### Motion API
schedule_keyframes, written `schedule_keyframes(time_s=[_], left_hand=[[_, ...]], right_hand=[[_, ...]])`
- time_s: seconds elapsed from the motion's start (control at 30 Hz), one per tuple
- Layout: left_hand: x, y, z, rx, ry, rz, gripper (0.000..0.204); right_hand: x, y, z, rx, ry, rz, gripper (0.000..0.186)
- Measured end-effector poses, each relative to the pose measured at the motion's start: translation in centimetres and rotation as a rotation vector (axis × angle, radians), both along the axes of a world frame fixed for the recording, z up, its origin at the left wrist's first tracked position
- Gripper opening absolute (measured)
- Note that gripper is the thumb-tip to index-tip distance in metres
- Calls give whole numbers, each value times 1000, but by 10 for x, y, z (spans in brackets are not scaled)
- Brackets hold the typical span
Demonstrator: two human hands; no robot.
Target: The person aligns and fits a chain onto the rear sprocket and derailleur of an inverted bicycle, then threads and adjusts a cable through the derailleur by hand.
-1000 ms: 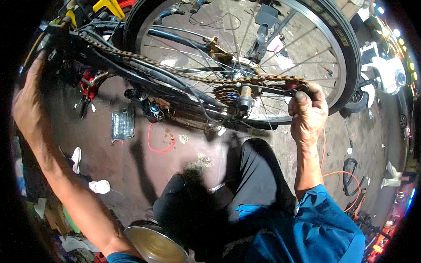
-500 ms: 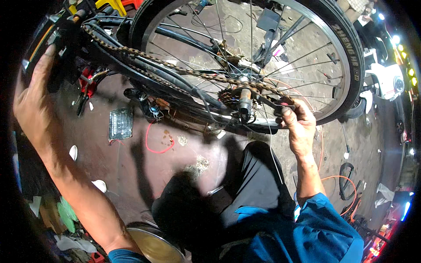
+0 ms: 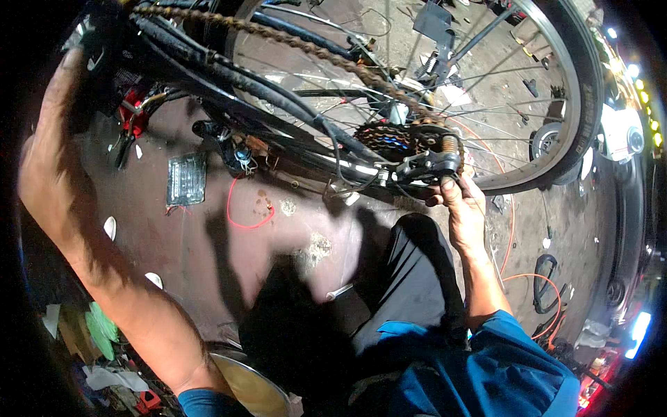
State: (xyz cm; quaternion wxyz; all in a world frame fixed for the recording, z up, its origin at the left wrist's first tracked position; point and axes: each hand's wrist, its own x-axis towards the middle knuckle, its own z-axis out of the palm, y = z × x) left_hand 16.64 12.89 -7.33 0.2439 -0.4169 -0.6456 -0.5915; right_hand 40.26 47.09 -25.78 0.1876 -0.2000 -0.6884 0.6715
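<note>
The rear wheel (image 3: 587,97) is the anchor here, with the dark bicycle frame (image 3: 208,83) running out to its left. The rusty chain (image 3: 333,61) slants across the wheel's near side, leading toward the sprockets (image 3: 392,139) by its hub. Well left of the wheel, the left hand (image 3: 52,149) reaches a dark part, perhaps steadying the bike; shadow hides whether its fingers grip. Near the wheel's lower rim, the right hand (image 3: 467,208) has fingers pinched on the derailleur (image 3: 434,163) beside the sprockets, probably because its sprung body would otherwise swing.
</note>
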Motion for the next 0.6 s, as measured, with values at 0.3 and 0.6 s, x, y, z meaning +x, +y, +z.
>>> schedule_keyframes(time_s=[0.3, 0.6], left_hand=[[32, -2, 3, -511, -255, 439, 104], [53, 33, -45, -188, -241, 556, 26]], right_hand=[[-4, -14, 5, -49, -7, -37, 32], [-3, -16, -13, -152, -38, -40, 33]])
